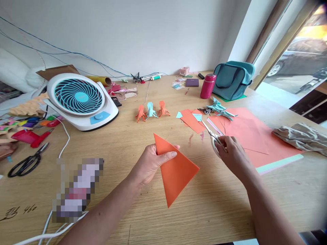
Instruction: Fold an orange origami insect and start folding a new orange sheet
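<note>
An orange sheet of paper [176, 177], folded into a triangle, is pinched in my left hand [150, 165], the thumb flat on its face and the fingers behind. It is held above the wooden table. To the right, my right hand [233, 151] is closed around the handles of white-handled scissors [214, 139], whose blades point away toward paper scraps. Orange offcuts [191, 120] lie just beyond the scissor tips. Farther back stand folded paper figures, two orange [162, 109] and one light blue [151, 110].
A white fan [81, 98] stands at left, with black scissors [28, 163] nearer me. A large stack of coloured paper [255, 132] lies right, beside a crumpled cloth [304, 136]. Behind are a pink bottle [207, 86], a teal bag [233, 81] and blue folded figures [221, 108].
</note>
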Motion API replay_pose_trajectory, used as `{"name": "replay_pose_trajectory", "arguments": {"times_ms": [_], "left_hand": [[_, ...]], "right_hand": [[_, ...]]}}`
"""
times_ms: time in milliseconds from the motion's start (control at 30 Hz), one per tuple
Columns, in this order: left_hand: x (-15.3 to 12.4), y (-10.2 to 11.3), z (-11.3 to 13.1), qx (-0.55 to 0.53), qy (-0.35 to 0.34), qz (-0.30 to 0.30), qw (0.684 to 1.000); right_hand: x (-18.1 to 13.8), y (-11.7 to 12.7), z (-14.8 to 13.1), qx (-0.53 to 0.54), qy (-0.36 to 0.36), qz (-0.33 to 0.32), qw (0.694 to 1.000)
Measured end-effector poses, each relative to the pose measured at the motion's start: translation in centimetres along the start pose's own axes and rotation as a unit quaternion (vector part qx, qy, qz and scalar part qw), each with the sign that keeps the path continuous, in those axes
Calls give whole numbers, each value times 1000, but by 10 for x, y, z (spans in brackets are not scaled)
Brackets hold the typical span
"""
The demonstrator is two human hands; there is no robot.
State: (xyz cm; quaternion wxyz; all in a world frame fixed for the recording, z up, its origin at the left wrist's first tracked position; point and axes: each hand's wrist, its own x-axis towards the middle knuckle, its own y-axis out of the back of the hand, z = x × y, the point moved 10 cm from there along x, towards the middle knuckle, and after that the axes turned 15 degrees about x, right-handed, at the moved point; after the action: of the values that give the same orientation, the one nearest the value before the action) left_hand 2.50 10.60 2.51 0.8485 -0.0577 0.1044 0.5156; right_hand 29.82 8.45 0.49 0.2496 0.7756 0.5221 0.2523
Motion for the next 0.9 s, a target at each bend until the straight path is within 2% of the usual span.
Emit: {"name": "replay_pose_trajectory", "arguments": {"times_ms": [67, 167, 267, 333, 500, 600, 767, 900], "left_hand": [[-1, -1, 4, -12, -2, -8, 1000], [-2, 1, 10, -24, -15, -7, 1000], [-3, 5, 11, -24, -4, -2, 1000], [-3, 8, 9, -22, 5, -2, 1000], [-1, 12, 8, -22, 12, -2, 1000], [0, 12, 6, -19, 21, 0, 1000], [1, 10, 4, -18, 36, 2, 999], [1, 9, 3, -7, 40, 3, 999]], "right_hand": [[-12, -21, -25, 178, 36, -110, 977], [-37, -57, -61, 359, 31, -281, 890], [-56, -83, -78, 423, -8, -362, 831], [-65, -92, -84, 435, -14, -390, 812], [-88, -103, -97, 431, 14, -451, 781], [-96, -102, -102, 441, 33, -456, 772], [-97, -99, -108, 417, 58, -447, 790], [-96, -99, -107, 377, 37, -439, 815]]}}
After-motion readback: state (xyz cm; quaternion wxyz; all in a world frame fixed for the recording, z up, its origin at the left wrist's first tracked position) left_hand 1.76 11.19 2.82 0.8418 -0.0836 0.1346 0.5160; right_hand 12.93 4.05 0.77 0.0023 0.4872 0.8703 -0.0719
